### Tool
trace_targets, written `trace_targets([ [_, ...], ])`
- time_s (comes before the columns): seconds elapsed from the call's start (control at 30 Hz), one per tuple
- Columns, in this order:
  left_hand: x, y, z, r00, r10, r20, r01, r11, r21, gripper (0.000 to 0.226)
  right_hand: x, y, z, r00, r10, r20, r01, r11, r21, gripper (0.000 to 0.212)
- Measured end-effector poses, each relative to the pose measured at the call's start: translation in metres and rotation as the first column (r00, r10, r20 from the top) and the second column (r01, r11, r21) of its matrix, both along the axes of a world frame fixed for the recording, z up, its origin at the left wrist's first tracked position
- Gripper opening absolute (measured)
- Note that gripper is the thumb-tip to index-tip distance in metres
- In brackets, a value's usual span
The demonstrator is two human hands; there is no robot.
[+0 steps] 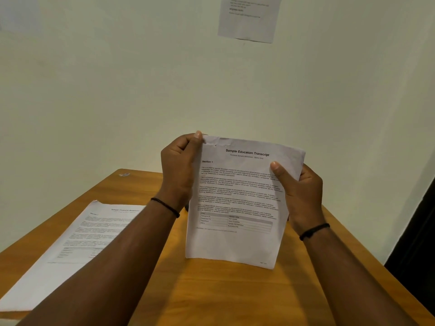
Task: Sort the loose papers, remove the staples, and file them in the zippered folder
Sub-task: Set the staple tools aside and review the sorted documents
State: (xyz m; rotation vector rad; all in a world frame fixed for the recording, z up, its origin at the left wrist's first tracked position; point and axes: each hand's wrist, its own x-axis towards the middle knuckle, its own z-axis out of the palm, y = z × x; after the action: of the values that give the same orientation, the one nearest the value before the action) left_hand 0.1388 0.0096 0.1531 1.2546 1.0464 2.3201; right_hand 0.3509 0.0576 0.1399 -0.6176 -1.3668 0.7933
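Paper headed "Sample Education Transcript" is held upright above the desk, facing the camera, probably so the person can read its title and decide which pile it belongs to. Left hand pinches the top left corner, thumb on the front; that corner looks torn and crumpled, which suggests this is where a staple sat or sits, though no staple can be made out. Right hand grips the right edge, thumb pressed on the front and fingers behind, steadying the sheet so the corner can be worked. Whether it is one sheet or several cannot be told. Another paper lies flat on the desk's left side, well apart, likely set there as a sorted pile. A small bright scrap near the desk's far edge might be a pulled staple; too small to tell. No zippered folder is in view, so filing seems some way off.
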Motion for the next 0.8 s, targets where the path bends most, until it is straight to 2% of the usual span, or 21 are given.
trace_targets([
  [0.13,0.005,0.001,-0.002,0.999,0.039,-0.021,-0.039,0.999,-0.018,0.024,0.001,0.0,0.009,0.997,0.068,-0.04,-0.07,0.997,-0.041,0.01],
  [0.27,0.005,0.002,-0.025,0.991,-0.08,-0.11,0.065,0.989,-0.136,0.058,0.001,0.002,-0.014,0.989,0.148,-0.023,-0.149,0.967,-0.205,0.023],
  [0.37,0.005,-0.005,-0.054,0.966,-0.251,-0.065,0.223,0.932,-0.285,0.033,-0.001,-0.002,-0.04,0.982,0.188,-0.011,-0.185,0.948,-0.26,0.035],
  [0.43,0.005,-0.008,-0.069,0.953,-0.302,-0.033,0.275,0.904,-0.328,0.024,-0.001,-0.005,-0.047,0.977,0.209,-0.04,-0.212,0.94,-0.268,0.035],
  [0.63,0.004,-0.009,-0.052,0.945,-0.324,-0.029,0.302,0.907,-0.294,0.024,-0.005,-0.002,-0.026,0.982,0.177,-0.073,-0.189,0.958,-0.217,0.023],
  [0.8,0.004,-0.015,-0.089,0.944,-0.328,0.034,0.312,0.855,-0.415,0.027,-0.01,-0.006,-0.071,0.979,0.182,-0.089,-0.201,0.931,-0.304,0.023],
])
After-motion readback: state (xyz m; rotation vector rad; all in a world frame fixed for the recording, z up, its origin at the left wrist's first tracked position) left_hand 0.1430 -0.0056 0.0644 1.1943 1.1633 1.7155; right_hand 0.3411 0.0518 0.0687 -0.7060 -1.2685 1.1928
